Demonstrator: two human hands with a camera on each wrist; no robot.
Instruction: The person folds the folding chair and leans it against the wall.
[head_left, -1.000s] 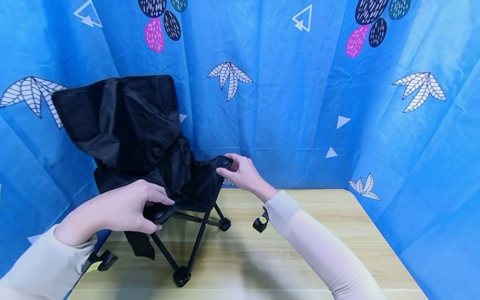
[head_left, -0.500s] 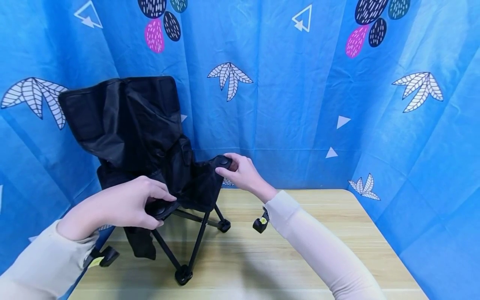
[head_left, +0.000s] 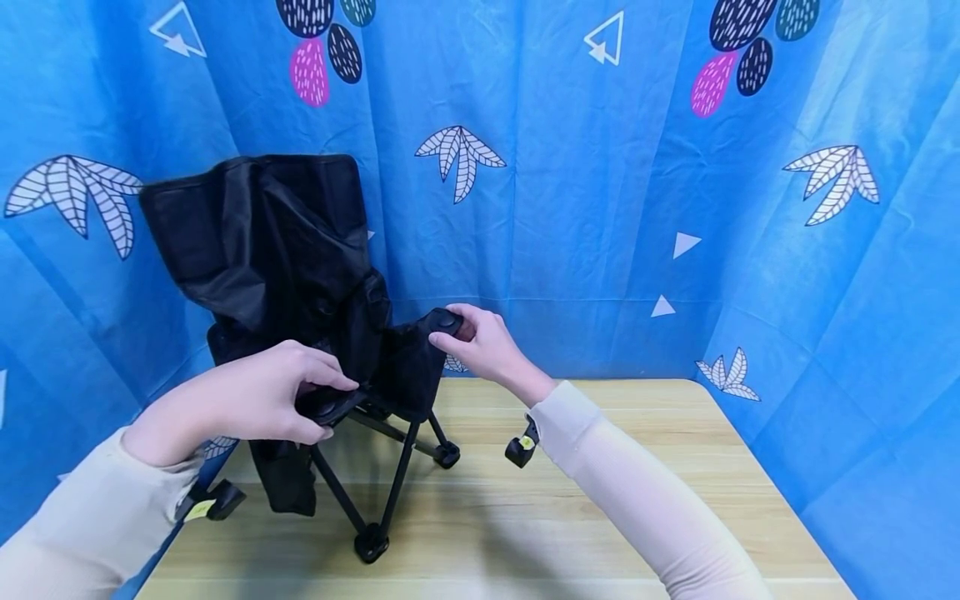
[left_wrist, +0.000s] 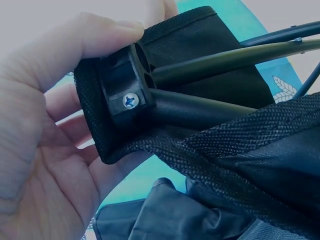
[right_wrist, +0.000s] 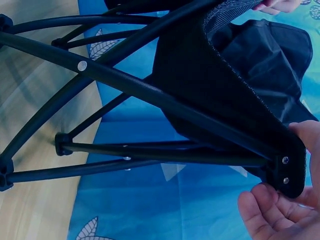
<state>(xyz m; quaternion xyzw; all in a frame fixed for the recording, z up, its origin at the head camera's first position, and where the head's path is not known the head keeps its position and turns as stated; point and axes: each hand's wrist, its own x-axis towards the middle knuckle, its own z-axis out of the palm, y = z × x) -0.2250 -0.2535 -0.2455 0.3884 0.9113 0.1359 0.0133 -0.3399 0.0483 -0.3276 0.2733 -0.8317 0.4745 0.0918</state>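
Note:
A black folding camp chair stands partly unfolded on the left of the table, its back upright and creased. My left hand grips the near front corner of the seat, thumb and fingers around a black plastic joint where tubes meet under the fabric. With my right hand I pinch the far front corner, around a similar corner joint with two screws. Crossed tube legs run down from the seat to black feet.
The chair stands on a light wood table. Behind and beside it hangs a blue patterned curtain, close to the chair back. A strip of black fabric dangles below the near side of the seat.
My left hand has moved slightly up and to the right with its corner. The chair back has narrowed and shifted right, and the front corners are closer together. My right hand has barely moved.

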